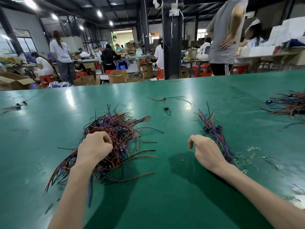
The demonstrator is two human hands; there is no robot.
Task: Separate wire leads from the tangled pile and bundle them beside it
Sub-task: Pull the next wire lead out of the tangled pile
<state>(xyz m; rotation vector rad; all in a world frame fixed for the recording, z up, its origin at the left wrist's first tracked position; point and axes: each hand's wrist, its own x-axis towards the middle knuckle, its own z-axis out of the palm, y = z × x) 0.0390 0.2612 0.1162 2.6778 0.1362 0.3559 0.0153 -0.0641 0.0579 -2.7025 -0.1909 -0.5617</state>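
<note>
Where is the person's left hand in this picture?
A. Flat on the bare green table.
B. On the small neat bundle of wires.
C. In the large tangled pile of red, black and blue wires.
C: the left hand, fingers curled, is sunk in the large tangled pile of red, black and blue wires; the small neat bundle lies by the right hand.

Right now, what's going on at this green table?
A person is sorting wire leads. Their left hand grips wires in the tangled pile of red, black and blue wire leads. Their right hand hangs loosely curled, apparently empty, beside the straightened bundle of blue and red leads on the green table.
</note>
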